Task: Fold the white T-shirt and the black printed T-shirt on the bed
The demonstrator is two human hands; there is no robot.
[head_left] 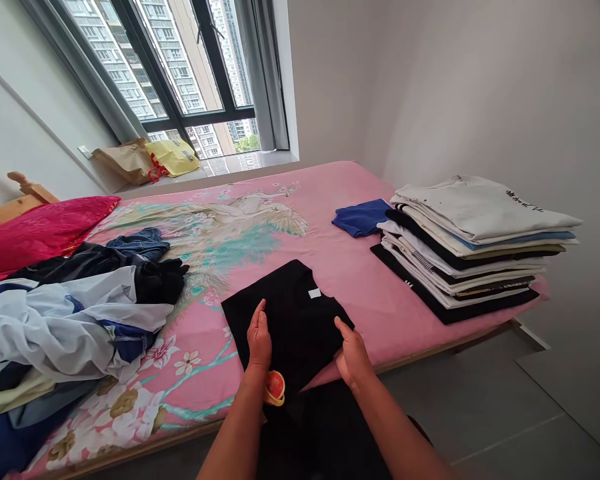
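Here's the black T-shirt spread on the pink floral bedsheet at the bed's near edge, left hand and right hand open on it, well apart; a stack of folded shirts sits right, crumpled clothes heaped left!

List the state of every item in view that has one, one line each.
left hand, open, fingers resting on the shirt
right hand, open, at the shirt's edge
black T-shirt, lying on the bed, white label showing
stack of folded shirts, neatly piled on the bed
blue garment, folded, beside the stack
heap of clothes, loose and unfolded
paper bag, on the window ledge
yellow bag, on the window ledge
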